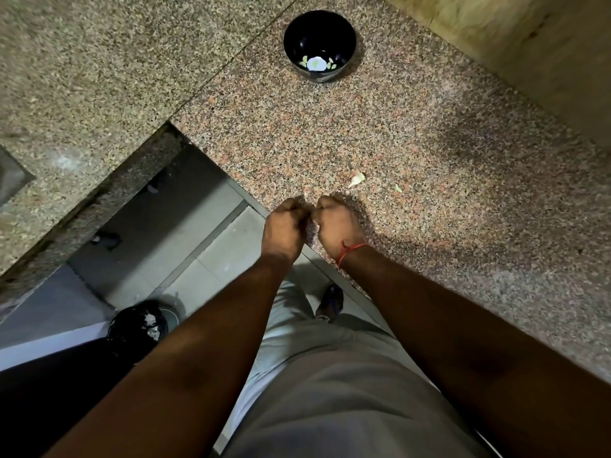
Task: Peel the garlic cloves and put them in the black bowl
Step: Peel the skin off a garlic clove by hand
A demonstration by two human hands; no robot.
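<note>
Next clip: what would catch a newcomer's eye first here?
Two hands, the left hand and right hand, are bunched knuckle to knuckle over the near edge of the speckled counter; what they hold is hidden. A black bowl stands at the far end, and a garlic scrap lies just beyond the hands.

Your black bowl (319, 44) sits upright on the speckled granite counter (429, 153) in the upper middle of the frame, glossy, with a pale flower pattern showing at its bottom. Whether any cloves lie in it you cannot tell. One unpeeled garlic clove (357, 178), whitish with a pointed tip, lies on the counter at frame centre, well apart from the bowl. A small pale scrap of peel (398, 188) lies just right of it.
</note>
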